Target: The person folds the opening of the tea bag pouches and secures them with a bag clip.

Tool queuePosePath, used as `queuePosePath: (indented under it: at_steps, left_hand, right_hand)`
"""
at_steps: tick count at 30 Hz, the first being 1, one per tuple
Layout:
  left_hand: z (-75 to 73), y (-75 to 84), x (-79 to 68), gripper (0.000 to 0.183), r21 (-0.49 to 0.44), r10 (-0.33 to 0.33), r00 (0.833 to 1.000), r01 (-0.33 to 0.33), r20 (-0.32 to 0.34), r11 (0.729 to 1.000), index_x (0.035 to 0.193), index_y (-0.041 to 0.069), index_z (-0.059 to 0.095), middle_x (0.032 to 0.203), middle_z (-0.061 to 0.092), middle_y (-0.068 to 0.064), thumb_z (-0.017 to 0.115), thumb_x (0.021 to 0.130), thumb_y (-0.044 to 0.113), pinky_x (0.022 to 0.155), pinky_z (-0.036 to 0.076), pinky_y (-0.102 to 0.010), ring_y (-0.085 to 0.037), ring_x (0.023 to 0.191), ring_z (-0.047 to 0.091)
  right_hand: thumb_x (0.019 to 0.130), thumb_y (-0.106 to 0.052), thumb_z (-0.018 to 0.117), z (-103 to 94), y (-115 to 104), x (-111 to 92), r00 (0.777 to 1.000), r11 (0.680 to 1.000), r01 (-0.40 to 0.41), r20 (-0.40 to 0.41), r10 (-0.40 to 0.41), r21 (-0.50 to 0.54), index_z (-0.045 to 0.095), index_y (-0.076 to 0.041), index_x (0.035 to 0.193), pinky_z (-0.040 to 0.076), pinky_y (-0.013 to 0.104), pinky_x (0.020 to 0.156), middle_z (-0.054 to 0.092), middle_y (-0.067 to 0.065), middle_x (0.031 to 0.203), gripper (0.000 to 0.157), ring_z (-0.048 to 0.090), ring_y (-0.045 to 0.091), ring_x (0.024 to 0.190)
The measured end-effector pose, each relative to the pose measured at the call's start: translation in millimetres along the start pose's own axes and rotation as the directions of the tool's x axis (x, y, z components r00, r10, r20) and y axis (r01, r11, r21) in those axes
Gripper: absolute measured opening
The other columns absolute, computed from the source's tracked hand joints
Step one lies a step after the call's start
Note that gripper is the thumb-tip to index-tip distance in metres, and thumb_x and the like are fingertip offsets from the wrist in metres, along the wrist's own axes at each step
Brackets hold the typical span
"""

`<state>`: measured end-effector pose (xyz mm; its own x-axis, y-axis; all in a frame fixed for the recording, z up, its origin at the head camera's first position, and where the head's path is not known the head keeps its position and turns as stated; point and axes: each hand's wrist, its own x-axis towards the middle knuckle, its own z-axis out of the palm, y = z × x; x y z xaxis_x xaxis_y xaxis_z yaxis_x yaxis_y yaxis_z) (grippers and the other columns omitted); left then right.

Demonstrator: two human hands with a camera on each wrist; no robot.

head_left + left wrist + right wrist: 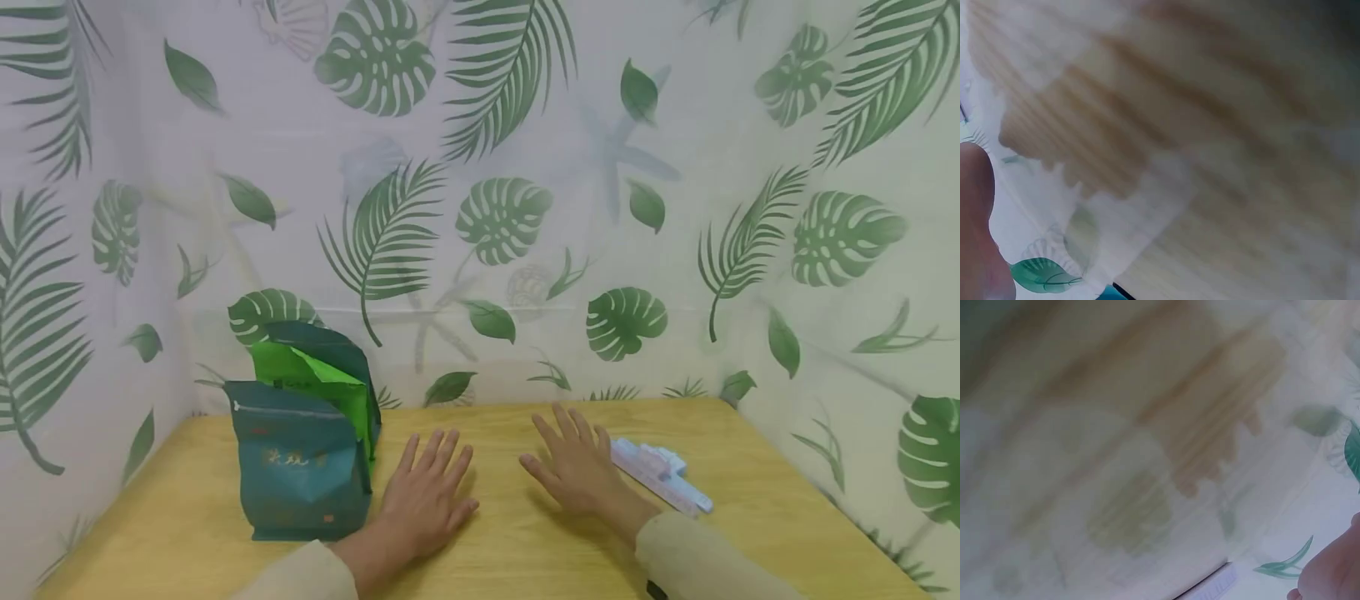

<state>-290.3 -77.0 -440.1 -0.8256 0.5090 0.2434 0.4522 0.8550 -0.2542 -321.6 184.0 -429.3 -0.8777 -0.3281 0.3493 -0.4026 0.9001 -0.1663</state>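
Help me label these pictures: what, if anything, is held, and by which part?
Nothing is held: the left grip and right grip are both spread open and empty.

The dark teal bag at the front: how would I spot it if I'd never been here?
Find the wooden table, then look just left of the person's left hand. Standing there is the dark teal bag, the one nearest the person. Pale lettering marks its front, while the bright green bag and the rear dark bag are behind it, partly hidden.

Pale lettering (296, 458), apparently Chinese, marks the dark green front bag (300, 492); dark print (294, 384) marks the bright green bag (318, 371); neither is legible.
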Motion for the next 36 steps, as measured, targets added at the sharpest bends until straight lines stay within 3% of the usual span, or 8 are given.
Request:
queuePosePath:
  at_steps: [8, 17, 29, 36]
  left_hand:
    - [-0.9, -3.4, -7.2, 0.072, -0.005, -0.011, 1.0, 0.011, 0.005, 1.0, 0.157, 0.019, 0.031, 0.166, 0.021, -0.009, 0.035, 0.101, 0.064, 0.121, 0.016, -0.056, -0.029, 0.153, 0.021]
    - [-0.2, -4.6, -14.8, 0.077, -0.047, 0.013, 1.0, -0.013, -0.012, 0.999, 0.156, 0.018, 0.034, 0.165, 0.023, -0.01, 0.036, 0.098, 0.068, 0.121, 0.015, -0.056, -0.03, 0.152, 0.023]
    - [2.3, -8.2, -19.7, 0.078, -0.05, 0.034, 0.997, -0.037, -0.065, 0.998, 0.154, 0.017, 0.039, 0.164, 0.027, -0.012, 0.038, 0.097, 0.07, 0.119, 0.017, -0.058, -0.031, 0.151, 0.027]
    - [0.2, -10.0, -21.0, 0.078, -0.044, 0.033, 0.996, -0.037, -0.077, 0.998, 0.154, 0.017, 0.04, 0.163, 0.028, -0.011, 0.038, 0.097, 0.07, 0.12, 0.017, -0.058, -0.031, 0.15, 0.029]
  right_hand:
    - [0.099, -0.061, 0.045, 5.6, -12, -2, 0.999, 0.999, 0.041, 0.004, -0.042, 0.019, 0.04, -0.015, 0.153, 0.017, 0.074, 0.109, 0.025, 0.018, 0.163, 0.072, 0.022, 0.044, 0.148]
    - [0.099, -0.064, 0.04, 8.4, -18, -2, 0.998, 0.999, 0.022, 0.051, -0.024, 0.04, 0.035, -0.018, 0.155, 0.015, 0.073, 0.11, 0.024, 0.018, 0.163, 0.073, 0.019, 0.043, 0.149]
    - [0.101, -0.06, 0.042, 12.4, -29, 1, 0.999, 0.997, 0.009, 0.039, -0.012, 0.083, 0.036, -0.017, 0.155, 0.015, 0.073, 0.11, 0.026, 0.019, 0.162, 0.069, 0.021, 0.044, 0.148]
    - [0.099, -0.066, 0.036, 14.2, -34, 3, 1.0, 1.0, 0.024, -0.01, -0.024, 0.02, 0.036, -0.017, 0.155, 0.014, 0.072, 0.111, 0.025, 0.014, 0.164, 0.074, 0.02, 0.041, 0.149]
